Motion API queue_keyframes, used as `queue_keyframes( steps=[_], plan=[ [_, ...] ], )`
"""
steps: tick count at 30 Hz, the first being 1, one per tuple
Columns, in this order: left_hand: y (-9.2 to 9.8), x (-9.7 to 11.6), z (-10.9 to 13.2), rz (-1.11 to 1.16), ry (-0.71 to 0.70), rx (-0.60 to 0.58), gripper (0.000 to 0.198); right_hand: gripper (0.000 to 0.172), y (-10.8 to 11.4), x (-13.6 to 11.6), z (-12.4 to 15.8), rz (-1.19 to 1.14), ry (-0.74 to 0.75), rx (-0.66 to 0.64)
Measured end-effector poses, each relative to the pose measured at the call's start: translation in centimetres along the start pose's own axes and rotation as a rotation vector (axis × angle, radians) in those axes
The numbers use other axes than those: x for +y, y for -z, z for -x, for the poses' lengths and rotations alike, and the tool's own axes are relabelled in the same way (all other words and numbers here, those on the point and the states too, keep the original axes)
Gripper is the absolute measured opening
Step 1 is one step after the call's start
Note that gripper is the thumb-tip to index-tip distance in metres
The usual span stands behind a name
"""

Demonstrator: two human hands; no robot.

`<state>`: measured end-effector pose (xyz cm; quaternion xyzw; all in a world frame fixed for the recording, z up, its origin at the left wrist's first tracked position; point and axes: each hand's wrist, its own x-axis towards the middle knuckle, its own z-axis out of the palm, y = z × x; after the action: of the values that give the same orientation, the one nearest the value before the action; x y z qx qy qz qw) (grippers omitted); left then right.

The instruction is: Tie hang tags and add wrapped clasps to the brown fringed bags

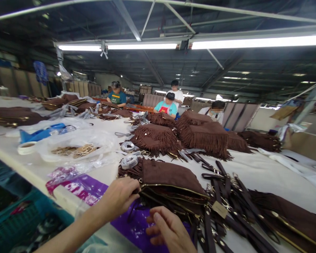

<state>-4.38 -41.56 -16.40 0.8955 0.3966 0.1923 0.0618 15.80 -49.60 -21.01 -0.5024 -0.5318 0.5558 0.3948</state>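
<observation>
A dark brown fringed bag (171, 173) lies in front of me, its gold zipper part-way open along the near side. At the left end of that zipper, the fingers of my left hand (122, 195) pinch the bag's corner; whether they hold the zipper pull is hidden. Below the bag, my right hand (170, 226) hangs with fingers apart and slightly curled, holding nothing. A tan tag (219, 209) dangles at the bag's right end. Beside it lies a heap of dark brown straps (228, 189) with metal clasps. Purple plastic (131, 228) is spread under both hands.
Stacked fringed bags (204, 137) stand farther back. Another brown bag (292, 219) lies at right. On the left are a clear plastic bag with string loops (85, 150), a tape roll (26, 148) and blue plastic (42, 133). A teal crate (15, 225) sits below the table edge. Several people work beyond.
</observation>
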Motion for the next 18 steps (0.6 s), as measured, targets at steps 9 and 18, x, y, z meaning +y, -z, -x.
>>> queue_keyframes(
  steps=[9, 18],
  plan=[
    [-2.6, 1.9, 2.6, 0.556, 0.156, 0.078, 0.020, 0.075, -3.7, -2.0, -2.2, -0.231, 0.010, 0.004],
    [-5.4, -3.7, 4.3, 0.632, 0.180, 0.178, 0.032, 0.010, -4.0, -3.4, -4.0, 0.038, -0.067, -0.092]
  ],
)
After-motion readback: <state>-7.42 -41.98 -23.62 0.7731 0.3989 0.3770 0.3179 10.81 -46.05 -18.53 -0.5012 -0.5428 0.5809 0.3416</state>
